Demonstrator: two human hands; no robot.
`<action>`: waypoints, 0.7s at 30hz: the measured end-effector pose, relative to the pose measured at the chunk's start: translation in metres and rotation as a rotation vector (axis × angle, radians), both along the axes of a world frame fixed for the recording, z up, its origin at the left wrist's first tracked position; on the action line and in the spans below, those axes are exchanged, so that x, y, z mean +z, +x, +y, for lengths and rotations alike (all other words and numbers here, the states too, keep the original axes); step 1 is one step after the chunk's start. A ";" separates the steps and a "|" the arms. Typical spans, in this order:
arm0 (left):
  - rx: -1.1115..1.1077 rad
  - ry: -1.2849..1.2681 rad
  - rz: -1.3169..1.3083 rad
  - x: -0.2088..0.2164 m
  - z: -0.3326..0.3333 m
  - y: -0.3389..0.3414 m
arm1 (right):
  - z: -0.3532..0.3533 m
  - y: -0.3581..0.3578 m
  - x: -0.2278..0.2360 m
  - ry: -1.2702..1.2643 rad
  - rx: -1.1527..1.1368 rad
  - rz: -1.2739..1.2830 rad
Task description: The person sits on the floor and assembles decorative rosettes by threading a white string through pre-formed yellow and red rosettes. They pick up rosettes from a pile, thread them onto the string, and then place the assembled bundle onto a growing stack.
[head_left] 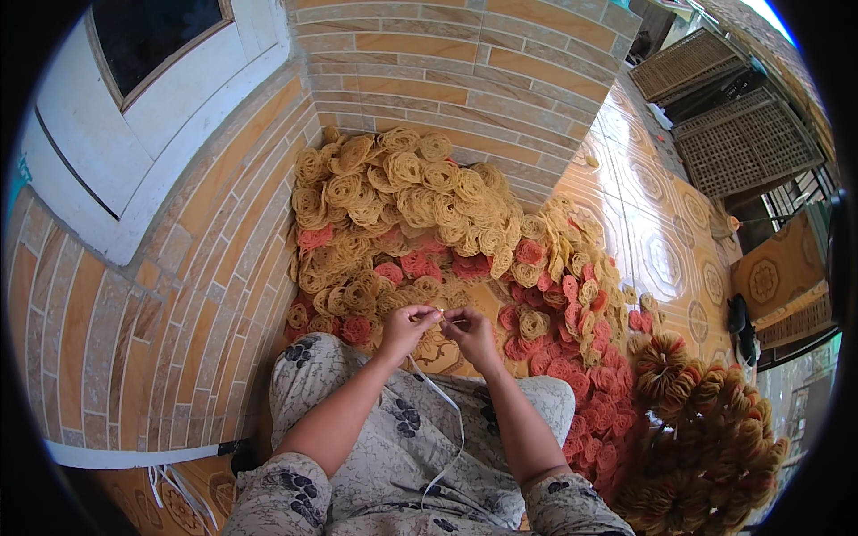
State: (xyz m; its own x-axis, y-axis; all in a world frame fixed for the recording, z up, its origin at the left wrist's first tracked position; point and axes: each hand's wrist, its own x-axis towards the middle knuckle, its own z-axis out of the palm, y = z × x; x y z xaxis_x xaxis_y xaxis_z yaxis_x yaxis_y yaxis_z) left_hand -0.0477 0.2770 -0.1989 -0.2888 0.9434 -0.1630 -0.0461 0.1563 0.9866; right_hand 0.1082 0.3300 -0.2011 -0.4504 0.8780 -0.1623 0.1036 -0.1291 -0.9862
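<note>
My left hand (409, 332) and my right hand (471, 336) meet above my lap, fingertips almost touching. Both are closed in a pinch on a thin white strip (458, 413), whose small pale end shows between the fingers. From under my left hand the strip hangs down in a loose curve across my patterned clothes. Just beyond my hands lies a large heap of tan, lacy, coiled rosettes (420, 192). Coral-red rosettes (603, 402) are mixed among them and pile up along my right side.
Brown, ruffled bundles (706, 438) stand at the lower right. A tiled wall (429, 71) closes off the far side, and another with a white door (80, 143) the left. Woven racks (746, 143) lean at the far right beyond the patterned floor (657, 250). White strips (183, 491) hang at the lower left.
</note>
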 end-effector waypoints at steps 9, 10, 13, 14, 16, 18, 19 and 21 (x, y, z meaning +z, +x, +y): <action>-0.108 -0.044 0.032 -0.010 0.000 0.002 | -0.005 0.003 0.005 0.264 0.076 -0.280; -0.103 -0.061 0.038 -0.011 0.000 0.003 | -0.007 0.003 0.006 0.289 0.092 -0.300; -0.107 -0.095 0.015 -0.013 -0.001 0.004 | -0.013 0.003 0.006 0.340 0.144 -0.271; -0.124 -0.094 -0.023 -0.014 0.000 0.003 | -0.015 0.002 0.006 0.341 0.168 -0.260; -0.100 -0.106 -0.093 -0.017 0.001 0.002 | -0.018 0.002 0.006 0.341 0.173 -0.268; -0.007 -0.147 -0.145 -0.020 0.002 0.000 | -0.019 0.001 0.007 0.311 0.173 -0.284; -0.006 -0.062 -0.078 -0.020 0.003 -0.002 | -0.019 0.002 0.008 0.288 0.167 -0.291; 0.015 0.039 0.107 -0.018 0.005 -0.006 | -0.018 0.002 0.011 0.248 0.147 -0.299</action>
State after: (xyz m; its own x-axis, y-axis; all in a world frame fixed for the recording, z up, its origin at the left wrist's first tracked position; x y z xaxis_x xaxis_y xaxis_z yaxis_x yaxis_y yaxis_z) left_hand -0.0542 0.2824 -0.2170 -0.3166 0.9439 -0.0935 0.0581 0.1177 0.9913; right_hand 0.1105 0.3125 -0.1906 -0.5388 0.8369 -0.0965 0.3895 0.1459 -0.9094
